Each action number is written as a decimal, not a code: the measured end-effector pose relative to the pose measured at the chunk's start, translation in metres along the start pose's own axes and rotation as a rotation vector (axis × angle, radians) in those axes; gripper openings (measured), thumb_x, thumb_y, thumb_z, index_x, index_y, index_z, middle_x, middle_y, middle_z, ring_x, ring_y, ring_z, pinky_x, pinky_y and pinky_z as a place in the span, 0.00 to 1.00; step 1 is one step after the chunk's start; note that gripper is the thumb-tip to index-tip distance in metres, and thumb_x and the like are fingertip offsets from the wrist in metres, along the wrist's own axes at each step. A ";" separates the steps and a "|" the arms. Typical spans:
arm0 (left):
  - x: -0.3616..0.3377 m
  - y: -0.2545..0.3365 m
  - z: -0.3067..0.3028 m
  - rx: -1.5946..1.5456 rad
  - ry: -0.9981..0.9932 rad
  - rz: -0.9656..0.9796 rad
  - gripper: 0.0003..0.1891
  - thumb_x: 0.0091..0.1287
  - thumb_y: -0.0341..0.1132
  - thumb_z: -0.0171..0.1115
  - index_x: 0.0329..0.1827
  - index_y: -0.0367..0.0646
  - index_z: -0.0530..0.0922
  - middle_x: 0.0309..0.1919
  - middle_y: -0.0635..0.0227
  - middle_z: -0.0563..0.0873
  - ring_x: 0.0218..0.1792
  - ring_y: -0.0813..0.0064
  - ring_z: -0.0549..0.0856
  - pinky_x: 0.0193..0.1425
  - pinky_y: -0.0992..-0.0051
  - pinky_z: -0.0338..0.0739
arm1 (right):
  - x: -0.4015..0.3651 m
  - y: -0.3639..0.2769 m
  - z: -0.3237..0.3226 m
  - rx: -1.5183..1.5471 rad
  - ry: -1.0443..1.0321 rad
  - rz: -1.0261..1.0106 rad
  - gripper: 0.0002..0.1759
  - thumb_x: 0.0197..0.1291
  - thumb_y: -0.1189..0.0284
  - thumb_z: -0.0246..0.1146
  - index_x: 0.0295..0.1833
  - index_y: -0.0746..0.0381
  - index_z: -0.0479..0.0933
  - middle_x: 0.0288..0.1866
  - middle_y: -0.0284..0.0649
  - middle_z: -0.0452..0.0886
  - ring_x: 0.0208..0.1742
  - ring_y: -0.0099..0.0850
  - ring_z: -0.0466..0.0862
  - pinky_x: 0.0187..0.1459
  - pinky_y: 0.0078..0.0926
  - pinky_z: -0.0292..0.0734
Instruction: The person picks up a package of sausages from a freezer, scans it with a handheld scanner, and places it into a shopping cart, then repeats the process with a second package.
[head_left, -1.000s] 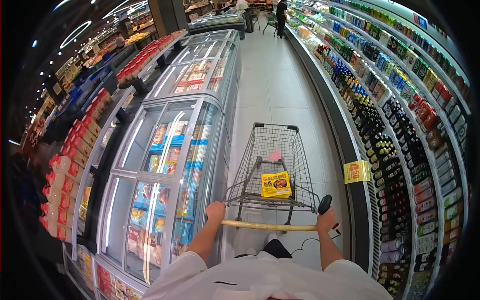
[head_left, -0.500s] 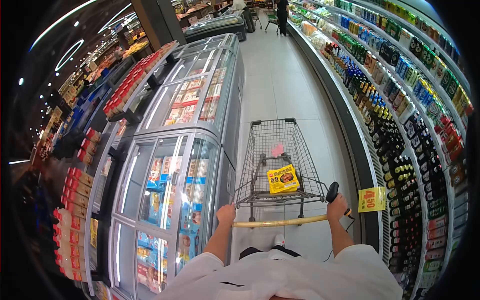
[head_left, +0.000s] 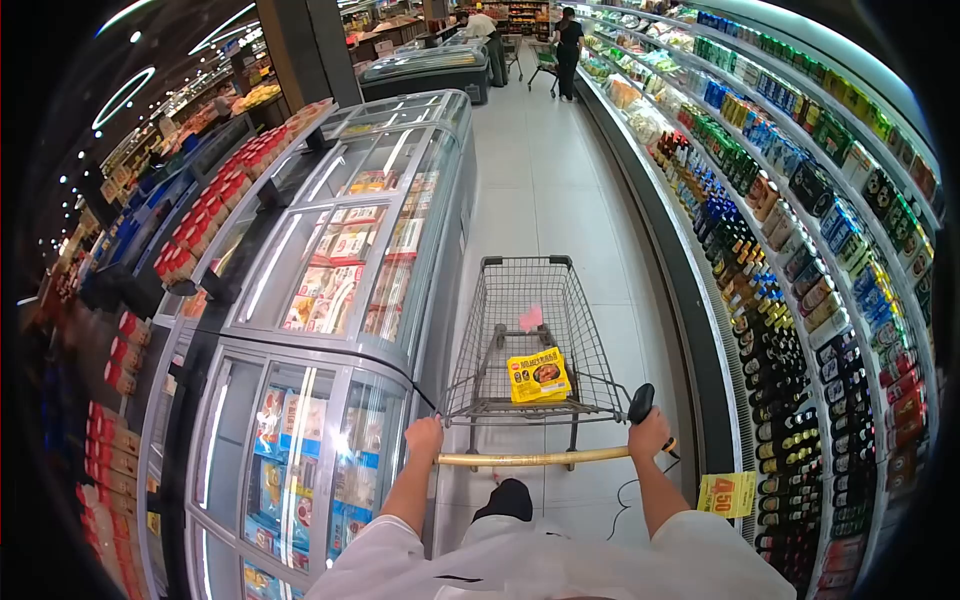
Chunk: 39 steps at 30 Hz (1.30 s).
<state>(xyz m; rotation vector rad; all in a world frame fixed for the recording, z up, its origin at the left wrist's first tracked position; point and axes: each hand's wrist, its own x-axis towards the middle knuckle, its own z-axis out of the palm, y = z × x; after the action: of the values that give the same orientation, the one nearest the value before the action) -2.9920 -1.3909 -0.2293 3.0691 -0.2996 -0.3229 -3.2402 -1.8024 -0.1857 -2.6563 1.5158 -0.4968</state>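
Observation:
A wire shopping cart [head_left: 520, 290] stands in front of me, its yellowish handle [head_left: 535, 460] crossing between my hands. My left hand [head_left: 424, 437] is closed round the handle's left end, beside the freezer. At the right end, my right hand [head_left: 650, 434] is closed too. A black rounded device [head_left: 641, 402] sticks up above that fist, with an orange-and-black end on the other side and a thin cord hanging below. A yellow food package [head_left: 538, 376] with a picture of a dish lies in the cart. Further forward in it is a pink piece [head_left: 531, 318].
Glass-topped freezers [head_left: 455, 200] with packaged food line the left. Refrigerated shelves [head_left: 745, 240] of bottles and cans run along the right, with a yellow price sign [head_left: 727, 495] low down. Ahead, a person in black [head_left: 568, 50] stands by a green cart [head_left: 543, 65]; another person [head_left: 485, 40] leans over a freezer.
The cart and I have moved forward along the aisle; freezers and shelves have slid nearer. The people ahead show more fully. Both hands keep their hold.

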 end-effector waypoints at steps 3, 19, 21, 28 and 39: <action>0.078 0.013 -0.019 0.029 -0.021 0.016 0.28 0.78 0.53 0.43 0.37 0.42 0.87 0.37 0.55 0.90 0.41 0.53 0.89 0.43 0.57 0.83 | 0.053 -0.052 0.015 0.001 -0.006 0.027 0.16 0.47 0.75 0.71 0.41 0.60 0.73 0.38 0.41 0.79 0.42 0.42 0.81 0.46 0.40 0.75; 0.431 0.133 -0.101 -0.019 -0.045 -0.006 0.27 0.77 0.51 0.43 0.39 0.42 0.87 0.38 0.54 0.89 0.43 0.53 0.88 0.46 0.57 0.82 | 0.370 -0.240 0.144 -0.010 -0.093 0.048 0.17 0.47 0.75 0.72 0.42 0.61 0.73 0.39 0.41 0.79 0.43 0.42 0.82 0.47 0.38 0.77; 0.465 0.146 -0.112 -0.006 -0.052 -0.010 0.27 0.77 0.51 0.43 0.39 0.42 0.87 0.39 0.54 0.89 0.44 0.53 0.88 0.46 0.56 0.82 | 0.415 -0.260 0.154 -0.028 -0.089 0.023 0.17 0.48 0.75 0.72 0.41 0.61 0.73 0.38 0.41 0.79 0.43 0.42 0.82 0.47 0.38 0.77; 0.616 0.198 -0.128 -0.008 -0.058 -0.015 0.27 0.78 0.50 0.44 0.38 0.40 0.87 0.38 0.54 0.89 0.42 0.53 0.89 0.46 0.57 0.82 | 0.562 -0.340 0.214 -0.020 -0.056 0.007 0.16 0.46 0.74 0.71 0.40 0.60 0.73 0.37 0.40 0.79 0.43 0.41 0.82 0.47 0.39 0.76; 0.868 0.259 -0.174 0.011 0.008 0.001 0.28 0.78 0.51 0.43 0.36 0.40 0.87 0.35 0.52 0.89 0.39 0.52 0.89 0.43 0.57 0.83 | 0.762 -0.473 0.310 -0.006 -0.047 0.003 0.19 0.45 0.71 0.74 0.39 0.60 0.73 0.36 0.42 0.79 0.43 0.44 0.82 0.44 0.42 0.76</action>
<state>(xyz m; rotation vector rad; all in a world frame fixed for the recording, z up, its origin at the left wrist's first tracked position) -2.1706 -1.8111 -0.2191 3.0805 -0.3044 -0.3095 -2.3970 -2.2380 -0.1948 -2.6503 1.5108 -0.4277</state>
